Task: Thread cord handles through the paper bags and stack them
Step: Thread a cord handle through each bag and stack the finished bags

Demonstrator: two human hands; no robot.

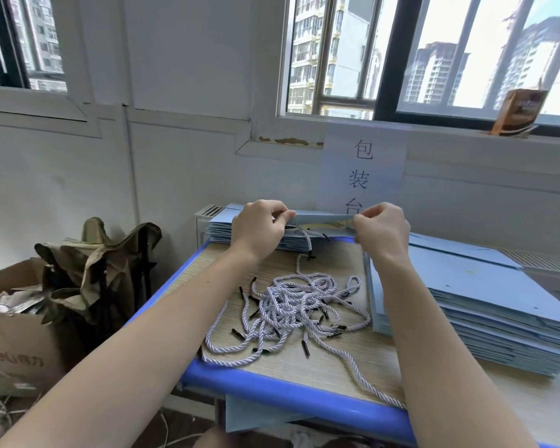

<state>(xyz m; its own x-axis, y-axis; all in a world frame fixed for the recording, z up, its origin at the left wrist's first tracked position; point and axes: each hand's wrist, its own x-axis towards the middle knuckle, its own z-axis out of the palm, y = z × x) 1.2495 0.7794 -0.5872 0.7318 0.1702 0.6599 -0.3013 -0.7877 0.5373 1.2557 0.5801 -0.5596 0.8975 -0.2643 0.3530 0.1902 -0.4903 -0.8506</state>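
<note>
So the biggest thing here is the wood-top table [304, 360] with its blue edge, pushed up against the wall under the window. On its right side sits a tall stack of flat light-blue paper bags [485, 305], and there's a second, smaller stack [227, 231] at the far left corner. Off the table to the left stands a cardboard box [10, 344] with an olive folding stool [101, 263] beside it.

In the middle of the table lies a tangled pile of pale twisted cord handles [291, 305] with black tips, one strand trailing to the near edge.

Both forearms reach straight forward, wrists raised above the far end of the table. Between them is one paper bag [324, 219], held up edge-on over the smaller stack. The left hand [259, 227] has fingers curled and thumb pinching the bag's left end; the right hand [380, 226] pinches the right end the same way, knuckles up. A single cord [306, 244] hangs down from the bag near the left hand, its lower part running to the pile.
</note>
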